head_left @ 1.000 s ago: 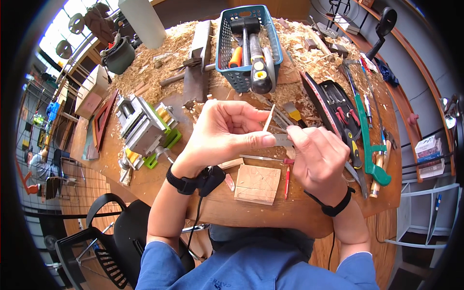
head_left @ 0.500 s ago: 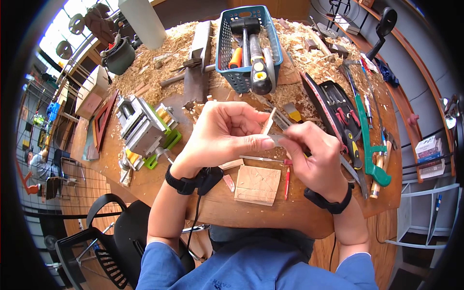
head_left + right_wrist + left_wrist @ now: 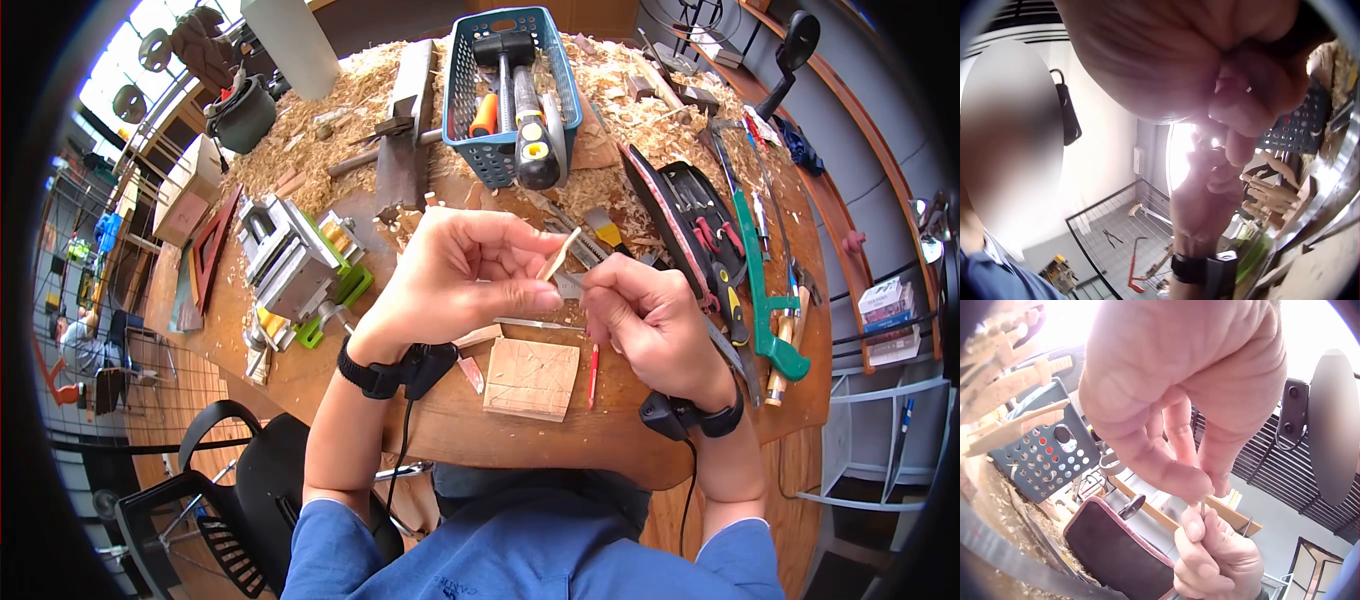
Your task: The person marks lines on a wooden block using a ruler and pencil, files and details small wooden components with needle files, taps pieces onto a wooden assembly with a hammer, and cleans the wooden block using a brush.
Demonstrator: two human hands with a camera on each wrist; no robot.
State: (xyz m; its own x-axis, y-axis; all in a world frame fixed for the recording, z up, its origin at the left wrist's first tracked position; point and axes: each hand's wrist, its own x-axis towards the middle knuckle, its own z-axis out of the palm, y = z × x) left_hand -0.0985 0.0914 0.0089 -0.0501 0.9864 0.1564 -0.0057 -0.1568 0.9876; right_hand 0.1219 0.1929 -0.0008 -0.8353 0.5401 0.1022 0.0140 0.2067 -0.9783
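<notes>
In the head view my left hand (image 3: pixel 455 275) pinches a thin pale wood sliver (image 3: pixel 562 252) between thumb and fingers, its upper end angled out. Close on its right, my right hand (image 3: pixel 655 320) has its fingers curled and pinches a small thin piece, mostly hidden. From the left wrist, the left hand (image 3: pixel 1185 381) nearly meets the right fingertips (image 3: pixel 1194 530) at a thin greyish piece (image 3: pixel 1203 505). The right wrist view shows the right hand (image 3: pixel 1191 62) close up, with the left hand (image 3: pixel 1204 206) beyond it. Below lies a square wood block (image 3: pixel 531 378) with pencil lines.
A red pencil (image 3: pixel 594 376) lies beside the block. A vise (image 3: pixel 295 262) stands at left, a blue basket (image 3: pixel 487 160) of tools at the back. At right are a tool case (image 3: pixel 690 215) and green-handled saw (image 3: pixel 783 357). Wood shavings (image 3: pixel 310 130) cover the back.
The right hand moved in towards the left, then slightly down and away, its wrist turning. The sliver has tilted further right in the left fingers.
</notes>
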